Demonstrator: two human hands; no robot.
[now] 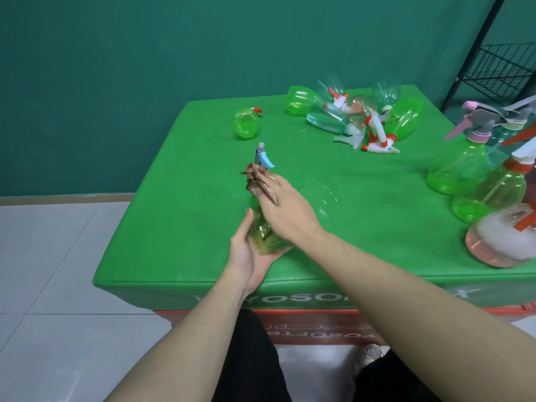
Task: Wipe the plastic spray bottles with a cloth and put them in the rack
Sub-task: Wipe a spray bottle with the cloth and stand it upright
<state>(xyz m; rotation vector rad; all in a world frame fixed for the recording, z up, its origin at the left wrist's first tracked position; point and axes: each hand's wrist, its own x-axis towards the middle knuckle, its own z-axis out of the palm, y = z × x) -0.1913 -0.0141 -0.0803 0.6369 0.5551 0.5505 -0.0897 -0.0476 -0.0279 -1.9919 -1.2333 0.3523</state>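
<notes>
Left hand [249, 253] cups the base of a green spray bottle [262, 230], tilted over the green tabletop [179, 221] nr its front edge. Right hand [285, 210] pinches brown cloth [258, 182] vs. the bottle's neck.

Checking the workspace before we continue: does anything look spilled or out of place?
Yes. Clear droplets glisten on the green table right of the held bottle, like spilled water. At the far edge, bottles lie tumbled in a pile.
</notes>
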